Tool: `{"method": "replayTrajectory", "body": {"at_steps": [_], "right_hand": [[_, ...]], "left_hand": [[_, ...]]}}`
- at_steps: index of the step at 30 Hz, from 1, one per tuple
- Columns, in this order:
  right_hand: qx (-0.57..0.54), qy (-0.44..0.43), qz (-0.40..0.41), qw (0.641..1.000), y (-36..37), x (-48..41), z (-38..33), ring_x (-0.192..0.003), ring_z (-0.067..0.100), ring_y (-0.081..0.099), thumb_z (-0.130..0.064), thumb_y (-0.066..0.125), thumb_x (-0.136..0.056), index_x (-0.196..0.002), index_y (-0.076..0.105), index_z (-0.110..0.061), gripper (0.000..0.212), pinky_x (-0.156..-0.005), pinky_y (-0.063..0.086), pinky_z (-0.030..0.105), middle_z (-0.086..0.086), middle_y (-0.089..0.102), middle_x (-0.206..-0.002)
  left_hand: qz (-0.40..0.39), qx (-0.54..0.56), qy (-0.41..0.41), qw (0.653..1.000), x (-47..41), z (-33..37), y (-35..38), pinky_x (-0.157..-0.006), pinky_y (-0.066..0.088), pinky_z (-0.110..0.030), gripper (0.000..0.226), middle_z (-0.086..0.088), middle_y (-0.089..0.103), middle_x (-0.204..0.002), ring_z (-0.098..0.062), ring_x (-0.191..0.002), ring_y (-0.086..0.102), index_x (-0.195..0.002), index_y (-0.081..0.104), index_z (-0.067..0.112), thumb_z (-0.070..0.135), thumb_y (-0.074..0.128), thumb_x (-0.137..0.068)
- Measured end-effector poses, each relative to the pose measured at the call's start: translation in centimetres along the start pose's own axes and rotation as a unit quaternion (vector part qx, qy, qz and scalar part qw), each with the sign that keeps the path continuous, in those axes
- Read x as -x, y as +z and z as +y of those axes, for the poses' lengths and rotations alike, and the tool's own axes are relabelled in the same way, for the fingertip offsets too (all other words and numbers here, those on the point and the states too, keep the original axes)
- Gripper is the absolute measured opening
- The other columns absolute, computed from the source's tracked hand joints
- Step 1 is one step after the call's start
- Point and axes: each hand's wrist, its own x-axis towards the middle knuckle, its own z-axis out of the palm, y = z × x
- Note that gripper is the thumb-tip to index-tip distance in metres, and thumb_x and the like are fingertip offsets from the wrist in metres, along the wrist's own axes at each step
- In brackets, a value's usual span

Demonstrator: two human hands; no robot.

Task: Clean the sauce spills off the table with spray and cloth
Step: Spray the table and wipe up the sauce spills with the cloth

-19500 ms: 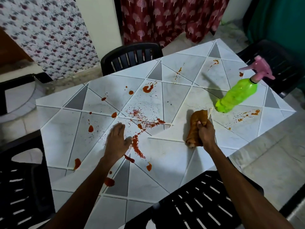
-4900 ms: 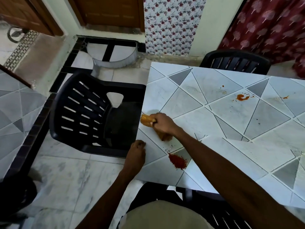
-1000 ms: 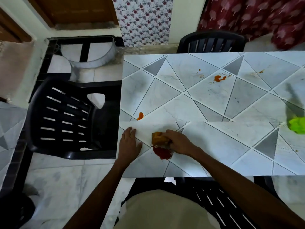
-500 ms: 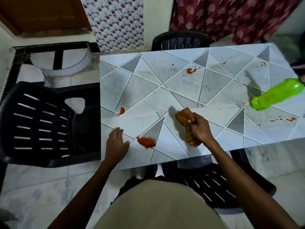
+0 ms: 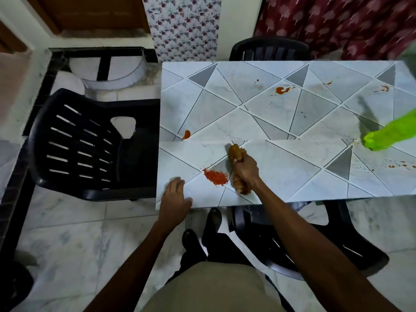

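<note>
My right hand (image 5: 245, 168) grips a rolled orange cloth (image 5: 238, 154) and holds it down on the tiled table (image 5: 281, 158), just right of a gathered pile of red sauce (image 5: 215, 176). At the table's near left corner my left hand (image 5: 174, 199) rests flat with fingers spread. A small sauce blob (image 5: 186, 134) lies near the left edge. More stains (image 5: 281, 90) mark the far side, and specks (image 5: 396, 165) dot the right. The green spray bottle (image 5: 391, 134) stands at the right edge, its top cut off.
A black plastic chair (image 5: 90, 145) stands against the table's left side, another (image 5: 269, 49) at the far side, and a third (image 5: 304, 239) under the near edge by my legs. The floor is pale marble; patterned curtains hang behind.
The view swung back left and pulled away. My right hand with the cloth has come close to the sauce pile; my left hand stays at the table corner.
</note>
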Motion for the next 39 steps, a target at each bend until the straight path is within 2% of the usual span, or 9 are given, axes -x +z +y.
{"method": "replayTrajectory", "body": {"at_steps": [4,8,12,14,18,22,24,27,39], "right_hand": [[0.044,-0.077,-0.035,0.995,2.5,1.3,-2.2,-0.105,0.038,0.065,-0.024,0.055,-0.097,-0.123,0.061,-0.013,0.029,-0.087,0.051,0.04,0.016,0.07,-0.114],[0.034,-0.1,-0.071,0.992,3.8,2.3,-3.2,-0.07,0.017,0.063,-0.031,0.049,-0.102,-0.113,0.062,-0.015,0.024,-0.075,0.05,0.033,0.006,0.067,-0.089],[0.056,-0.168,-0.118,0.977,3.7,3.5,-3.3,-0.072,0.017,0.062,-0.025,0.052,-0.1,-0.114,0.064,-0.013,0.022,-0.064,0.049,0.024,0.009,0.072,-0.091],[0.047,-0.175,-0.172,0.968,3.5,3.8,-3.1,-0.071,0.021,0.064,-0.02,0.054,-0.098,-0.108,0.065,-0.011,0.017,-0.068,0.055,0.034,0.012,0.07,-0.087],[0.126,-0.226,-0.202,0.945,2.1,2.6,-3.1,-0.105,0.029,0.067,-0.016,0.056,-0.092,-0.12,0.064,-0.016,0.03,-0.096,0.053,0.04,0.007,0.068,-0.112],[0.205,-0.265,-0.134,0.933,0.0,0.5,-4.9,-0.122,0.034,0.058,-0.01,0.062,-0.09,-0.133,0.062,-0.015,0.044,-0.097,0.045,0.033,0.016,0.062,-0.132],[0.211,-0.269,-0.11,0.933,-0.4,-1.0,-6.2,-0.121,0.035,0.058,-0.011,0.062,-0.089,-0.132,0.063,-0.014,0.043,-0.096,0.046,0.035,0.017,0.062,-0.13],[0.229,-0.29,-0.111,0.922,0.4,-2.7,-8.3,-0.122,0.033,0.058,-0.017,0.063,-0.093,-0.135,0.061,-0.015,0.041,-0.098,0.045,0.035,0.015,0.062,-0.131],[0.398,-0.438,-0.234,0.771,3.4,-1.3,-3.8,-0.128,0.032,0.054,-0.009,0.067,-0.084,-0.139,0.057,-0.031,0.06,-0.105,0.047,0.041,0.006,0.05,-0.149]], "left_hand": [[0.005,-0.004,0.024,1.0,0.9,-0.7,0.3,-0.115,0.03,-0.043,0.069,-0.019,0.043,-0.146,-0.033,-0.137,0.036,-0.137,0.047,0.0,0.032,0.058,-0.077],[0.001,-0.004,0.028,1.0,1.0,-1.0,0.4,-0.117,0.026,-0.04,0.068,-0.017,0.04,-0.15,-0.031,-0.141,0.032,-0.142,0.043,0.001,0.027,0.066,-0.083],[0.005,0.009,0.026,1.0,1.1,-0.9,0.4,-0.117,0.024,-0.038,0.066,-0.016,0.039,-0.151,-0.03,-0.141,0.031,-0.142,0.043,0.001,0.024,0.066,-0.085],[0.011,0.027,0.019,0.999,1.0,-0.8,0.4,-0.117,0.023,-0.038,0.06,-0.018,0.039,-0.15,-0.031,-0.141,0.031,-0.141,0.045,0.0,0.019,0.064,-0.087],[0.043,0.078,0.006,0.996,0.7,-0.4,0.5,-0.117,0.025,-0.039,0.043,-0.022,0.043,-0.144,-0.036,-0.136,0.038,-0.135,0.051,-0.003,0.005,0.055,-0.092],[0.087,0.105,0.053,0.989,1.0,-0.5,0.7,-0.111,0.036,-0.036,0.041,-0.024,0.057,-0.124,-0.025,-0.122,0.049,-0.115,0.063,-0.004,0.026,0.05,-0.091],[0.116,0.146,0.049,0.981,1.4,-0.4,0.7,-0.1,0.042,-0.025,0.022,-0.017,0.058,-0.116,-0.013,-0.109,0.05,-0.104,0.065,-0.001,0.006,0.059,-0.084],[0.152,0.21,0.003,0.966,1.7,-0.1,1.0,-0.081,0.05,-0.015,0.036,-0.009,0.056,-0.115,-0.01,-0.097,0.057,-0.103,0.064,0.002,-0.022,0.059,-0.077],[0.167,0.19,-0.051,0.966,1.6,1.1,1.9,-0.078,0.054,-0.022,0.037,-0.006,0.052,-0.117,-0.016,-0.091,0.058,-0.109,0.061,0.008,-0.016,0.058,-0.082]]}}
